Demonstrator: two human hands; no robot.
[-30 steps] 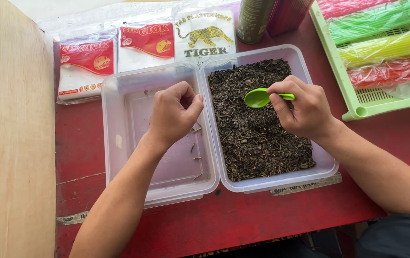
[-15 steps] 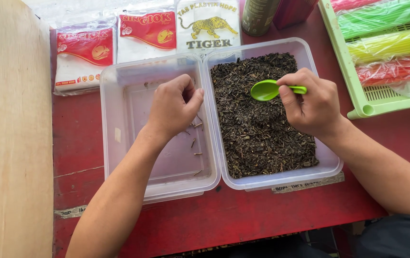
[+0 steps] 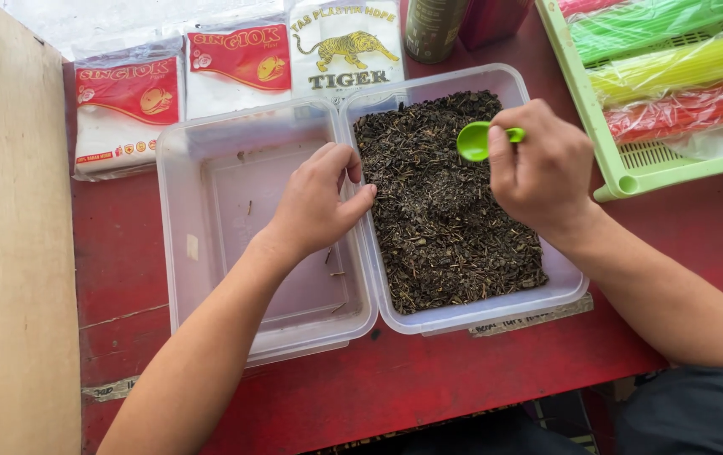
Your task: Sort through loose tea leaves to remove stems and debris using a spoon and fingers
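Note:
My left hand (image 3: 319, 206) hovers over the touching rims of two clear plastic tubs, fingers loosely curled, thumb apart from them and reaching toward the right tub; nothing shows in it. The left tub (image 3: 209, 219) holds only a few small stems. The right tub (image 3: 471, 318) is filled with dark dried tea leaves (image 3: 437, 219). My right hand (image 3: 542, 173) is closed on the handle of a small green plastic spoon (image 3: 473, 141), its bowl held just above the leaves at the tub's far end.
Three packets of plastic bags (image 3: 129, 109) lie behind the tubs. A dark can (image 3: 429, 25) stands at the back. A light green basket (image 3: 656, 164) with bundled coloured straws sits at right. A wooden board (image 3: 7, 253) borders the red table (image 3: 462, 379) at left.
My left hand has moved right from over the left tub to the shared rim, its fingers loosening. My right hand has lifted the spoon slightly toward the far end of the tea.

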